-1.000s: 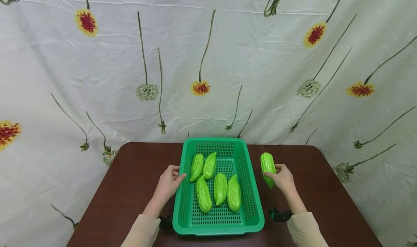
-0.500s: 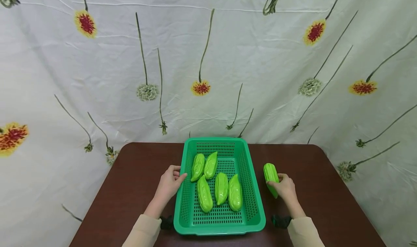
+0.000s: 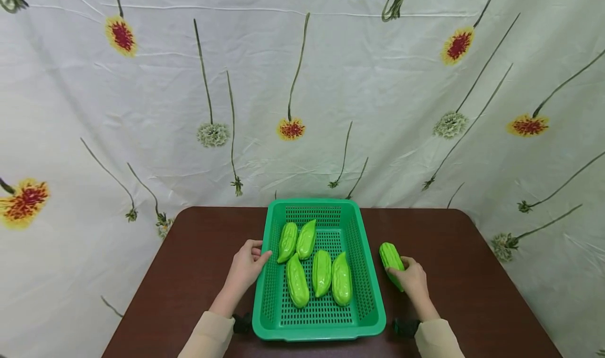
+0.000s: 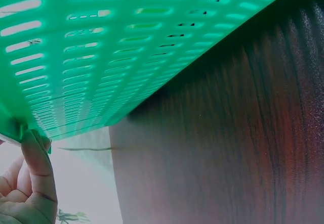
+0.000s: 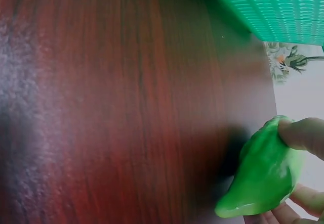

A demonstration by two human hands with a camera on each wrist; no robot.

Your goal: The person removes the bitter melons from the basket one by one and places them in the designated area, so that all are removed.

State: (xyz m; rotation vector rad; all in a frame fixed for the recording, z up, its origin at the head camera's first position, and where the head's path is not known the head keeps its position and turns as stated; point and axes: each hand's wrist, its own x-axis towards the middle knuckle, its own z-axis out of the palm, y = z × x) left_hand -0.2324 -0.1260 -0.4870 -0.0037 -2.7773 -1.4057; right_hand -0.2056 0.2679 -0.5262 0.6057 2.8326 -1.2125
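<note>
My right hand (image 3: 414,280) holds a glossy green bitter melon (image 3: 390,258) just right of the green plastic basket (image 3: 316,333). In the right wrist view the thumb lies on one side of that bitter melon (image 5: 266,171) and fingers on the other, its pointed end toward the camera. Its shadow falls on the table close by; I cannot tell whether it touches the wood. My left hand (image 3: 247,263) grips the basket's left rim, and the left wrist view shows the thumb (image 4: 39,166) at that rim. Several more bitter melons (image 3: 322,273) lie inside the basket.
A dark brown wooden table (image 3: 203,253) bears the basket, which reaches nearly to the back edge. Behind it hangs a pale cloth (image 3: 264,74) printed with flowers. Table surface extends on both sides of the basket.
My right hand has come down and nearer with the bitter melon, toward the tabletop beside the basket. The left hand keeps its place on the rim.
</note>
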